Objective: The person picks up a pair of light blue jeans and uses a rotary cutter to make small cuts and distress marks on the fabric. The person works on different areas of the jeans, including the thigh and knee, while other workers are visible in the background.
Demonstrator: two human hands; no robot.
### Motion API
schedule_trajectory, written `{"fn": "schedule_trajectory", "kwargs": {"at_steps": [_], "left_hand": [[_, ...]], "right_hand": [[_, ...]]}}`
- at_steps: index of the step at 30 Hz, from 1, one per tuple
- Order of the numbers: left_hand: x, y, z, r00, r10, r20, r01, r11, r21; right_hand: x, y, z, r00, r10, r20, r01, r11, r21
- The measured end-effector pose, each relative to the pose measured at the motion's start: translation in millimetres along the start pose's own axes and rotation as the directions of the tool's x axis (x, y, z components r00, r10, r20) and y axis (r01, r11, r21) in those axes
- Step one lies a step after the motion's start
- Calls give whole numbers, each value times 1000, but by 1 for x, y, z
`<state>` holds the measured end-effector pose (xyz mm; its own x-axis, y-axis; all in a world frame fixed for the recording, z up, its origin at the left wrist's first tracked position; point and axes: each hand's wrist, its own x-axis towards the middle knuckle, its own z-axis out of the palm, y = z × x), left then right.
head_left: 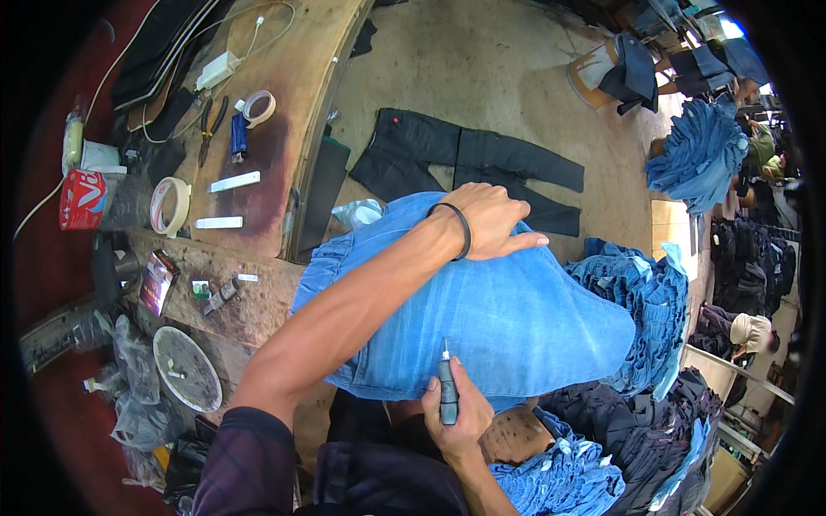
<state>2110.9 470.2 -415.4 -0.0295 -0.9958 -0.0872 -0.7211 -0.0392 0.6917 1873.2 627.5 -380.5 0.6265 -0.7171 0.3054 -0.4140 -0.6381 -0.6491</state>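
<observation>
Light blue jeans (508,318) lie spread in front of me, their waistband side at the left. My left hand (492,219), a black band on its wrist, reaches across to their far edge. Its fingers curl down at the cloth, fingertips hidden, thumb pointing right. My right hand (460,408) is wrapped around a slim grey-green handheld tool (448,391) with a thin metal tip. That tip points away from me, over the near part of the denim. Whether it touches the cloth, I cannot tell.
Black trousers (465,155) lie beyond the jeans. Folded denim (645,301) and dark garments (637,430) are piled at the right. On the wooden table (301,52) at the left are tape rolls (170,206) and pliers (209,129). People work at the far right.
</observation>
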Motion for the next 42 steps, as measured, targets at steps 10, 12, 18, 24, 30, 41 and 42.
{"fn": "schedule_trajectory", "kwargs": {"at_steps": [10,12,18,24,30,41,42], "left_hand": [[1,0,-1,1000,11,25,-11,1000,26],[1,0,-1,1000,16,19,-17,999,28],[0,-1,1,998,55,-25,-54,997,48],[1,-4,3,998,57,-27,-55,998,42],[1,-4,6,996,62,-62,-58,996,67],[2,-6,6,995,59,-80,-54,997,60],[2,-6,7,995,52,-81,-47,997,61]], "right_hand": [[-1,1,1,999,-36,0,36,999,-33],[0,0,1,1000,0,26,1,999,-38],[6,-4,-1,999,11,52,-8,999,-51],[-1,-12,-9,995,64,81,-61,997,-47],[-14,-14,-10,995,83,60,-82,996,-24],[-19,-5,-12,1000,3,-29,-4,1000,-27],[-14,1,-9,1000,4,-22,-5,999,-35]]}}
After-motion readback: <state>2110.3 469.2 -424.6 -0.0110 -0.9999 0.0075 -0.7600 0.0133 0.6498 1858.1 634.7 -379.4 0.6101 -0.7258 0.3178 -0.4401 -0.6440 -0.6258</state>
